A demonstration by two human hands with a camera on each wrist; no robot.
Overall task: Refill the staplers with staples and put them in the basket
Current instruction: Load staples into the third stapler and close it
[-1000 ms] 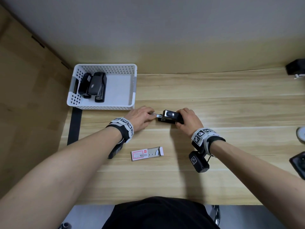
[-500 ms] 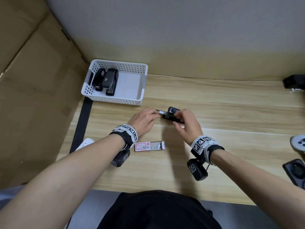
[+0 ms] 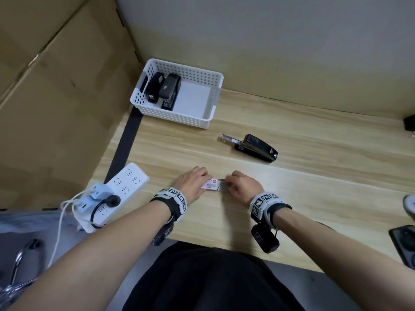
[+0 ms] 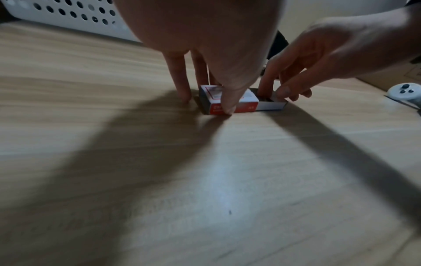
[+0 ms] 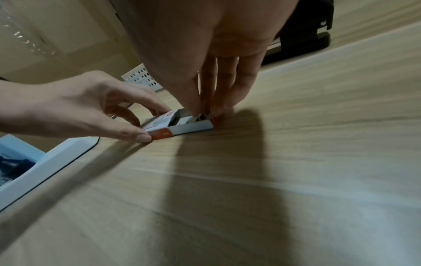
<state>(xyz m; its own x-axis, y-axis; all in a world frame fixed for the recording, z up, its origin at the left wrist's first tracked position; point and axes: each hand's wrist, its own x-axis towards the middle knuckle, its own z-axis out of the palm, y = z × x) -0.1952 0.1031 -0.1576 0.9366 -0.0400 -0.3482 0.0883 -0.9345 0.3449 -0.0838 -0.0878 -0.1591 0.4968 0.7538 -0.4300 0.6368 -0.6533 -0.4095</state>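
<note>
A black stapler (image 3: 256, 148) lies free on the wooden table with its metal magazine (image 3: 226, 139) pulled out to the left. Nearer me sits a red and white staple box (image 3: 211, 184), its drawer (image 4: 271, 105) slid out to the right. My left hand (image 3: 205, 184) pinches the box sleeve (image 5: 159, 124) between thumb and fingers. My right hand (image 3: 230, 186) has its fingertips (image 5: 212, 111) down in the open drawer (image 5: 193, 126), pinching at the staples there. The white perforated basket (image 3: 213, 102) at the back left holds two dark staplers (image 3: 169, 90).
A white power strip (image 3: 125, 185) with plugs and cables overhangs the table's left edge. A cardboard wall (image 3: 56, 86) closes the left side. A white controller (image 3: 408, 204) and a black device (image 3: 404, 243) lie at the right edge.
Both hands have let go of the stapler, which now lies alone with its magazine out. They moved back toward me onto the staple box. The head view has tilted left.
</note>
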